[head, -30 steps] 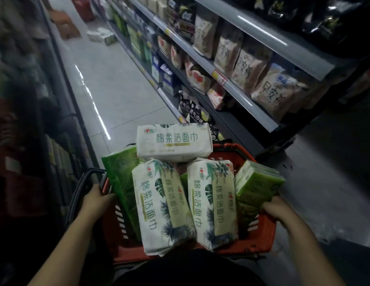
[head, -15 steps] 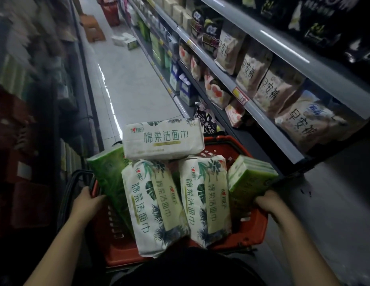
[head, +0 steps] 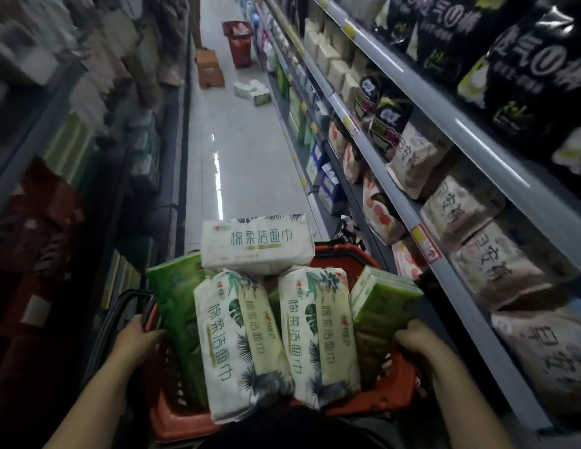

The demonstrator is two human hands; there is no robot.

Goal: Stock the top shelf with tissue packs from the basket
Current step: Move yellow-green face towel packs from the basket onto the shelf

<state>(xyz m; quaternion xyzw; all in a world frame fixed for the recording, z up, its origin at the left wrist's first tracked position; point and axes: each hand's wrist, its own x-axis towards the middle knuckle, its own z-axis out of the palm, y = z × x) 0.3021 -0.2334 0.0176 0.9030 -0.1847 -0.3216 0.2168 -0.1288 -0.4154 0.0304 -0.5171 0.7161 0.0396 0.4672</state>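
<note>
**Red basket heaped with soft packs, carried down the aisle**

Red plastic shows only at the rim and corners of the basket [head: 380, 396], because the tissue packs fill it past the top. The left hand [head: 136, 335] is curled over the left rim beside the black handle. The right hand [head: 415, 338] grips the right rim with its fingers tucked in against a green pack [head: 383, 306]. The hands are well apart, one on each side, and both carry the load.

Two white packs [head: 237, 348] [head: 318, 338] lie side by side. Their long axes run away from the person, and their near ends hang over the near rim. A third white pack [head: 256, 244] lies crosswise on their far ends, with its long axis left to right and its printed face turned toward the camera. Another green pack [head: 175, 306] stands on edge at the left wall.

These packs look light and squashy — film-wrapped paper that gives under the fingers and is not fragile. The wrap is probably slick, so a grip across the short width with the thumb on one broad face should hold better than pinching an end. The crosswise pack rests loose on top and seems the natural first pick — lifting a lower one could tip it off.

Stocked shelves [head: 477, 150] run along the right. I cannot tell which level is the target. Far down the floor [head: 243, 157] stand another red basket [head: 239, 40] and a few loose packs [head: 253, 92].
</note>
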